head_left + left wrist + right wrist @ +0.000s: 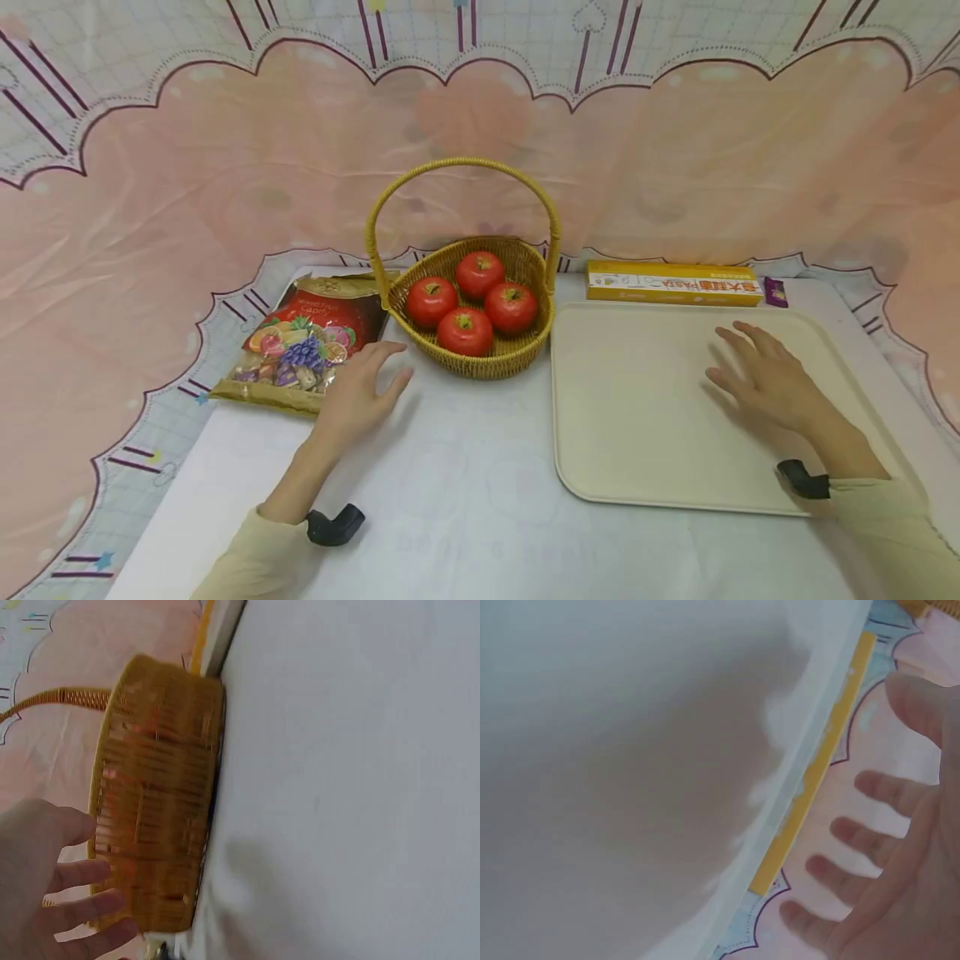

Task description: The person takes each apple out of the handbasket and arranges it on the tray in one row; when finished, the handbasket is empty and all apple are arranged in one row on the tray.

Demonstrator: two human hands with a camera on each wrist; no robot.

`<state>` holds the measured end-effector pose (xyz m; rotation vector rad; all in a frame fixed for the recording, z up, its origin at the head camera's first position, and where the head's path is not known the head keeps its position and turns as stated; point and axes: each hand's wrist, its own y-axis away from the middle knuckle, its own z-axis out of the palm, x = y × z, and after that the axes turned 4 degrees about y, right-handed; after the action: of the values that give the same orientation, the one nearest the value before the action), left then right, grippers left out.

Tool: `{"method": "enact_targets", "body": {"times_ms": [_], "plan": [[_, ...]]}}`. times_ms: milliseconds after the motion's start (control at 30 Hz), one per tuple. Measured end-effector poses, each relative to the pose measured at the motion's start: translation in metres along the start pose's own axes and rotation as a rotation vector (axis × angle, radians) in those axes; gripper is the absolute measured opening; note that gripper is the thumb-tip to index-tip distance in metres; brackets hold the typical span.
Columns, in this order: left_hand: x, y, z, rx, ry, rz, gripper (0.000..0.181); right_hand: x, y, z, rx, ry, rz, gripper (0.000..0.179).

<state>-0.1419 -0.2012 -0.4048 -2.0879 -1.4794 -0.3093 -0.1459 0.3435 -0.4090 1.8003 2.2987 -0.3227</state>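
My left hand (362, 390) hovers with loosely spread fingers between a bag of mixed fruit candy (315, 333) and a wicker basket (487, 367). It holds nothing; in the left wrist view its fingers (82, 907) show before the basket's woven side (157, 802). Several red apples, one of them at the front (465, 332), lie in the basket under its tall arched handle (463, 162). Over a beige tray (637, 417) on the right, my right hand (772, 383) is held with relaxed fingers and nothing in them. A shadow falls on the tray below it.
Behind the tray lies a long yellow pasta box (673, 283), with a small purple wrapped packet (776, 292) at its right end. A white cloth (472, 467) covers the table. A patterned pink curtain (300, 167) hangs along the back.
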Motion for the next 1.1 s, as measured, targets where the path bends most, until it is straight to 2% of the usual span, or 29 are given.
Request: {"method": "enact_targets", "body": {"times_ms": [100,233,367,467,600,767,933,1100], "plan": [[0.011,0.005,0.012,0.006,0.123,0.004,0.032,-0.006,-0.005,0.001,0.021,-0.033,-0.025,0.061],[0.031,0.012,0.029,-0.018,0.218,0.052,0.027,-0.013,-0.011,0.005,0.064,-0.067,-0.118,0.051],[0.053,0.019,0.048,-0.082,0.269,0.129,0.025,-0.022,-0.019,0.008,0.087,-0.106,-0.205,0.046],[0.070,0.023,0.062,-0.139,0.296,0.168,0.026,-0.030,-0.026,0.008,0.116,-0.109,-0.213,0.044],[0.088,0.028,0.081,-0.182,0.328,0.220,0.029,-0.043,-0.037,0.009,0.170,-0.125,-0.213,0.040],[0.103,0.034,0.099,-0.225,0.320,0.306,0.036,-0.064,-0.050,0.012,0.167,-0.169,-0.276,0.038],[0.114,0.038,0.116,-0.289,0.316,0.402,0.038,-0.084,-0.059,0.014,0.162,-0.193,-0.340,0.036],[0.120,0.040,0.126,-0.321,0.292,0.444,0.034,-0.098,-0.069,0.014,0.162,-0.199,-0.403,0.034]]}}
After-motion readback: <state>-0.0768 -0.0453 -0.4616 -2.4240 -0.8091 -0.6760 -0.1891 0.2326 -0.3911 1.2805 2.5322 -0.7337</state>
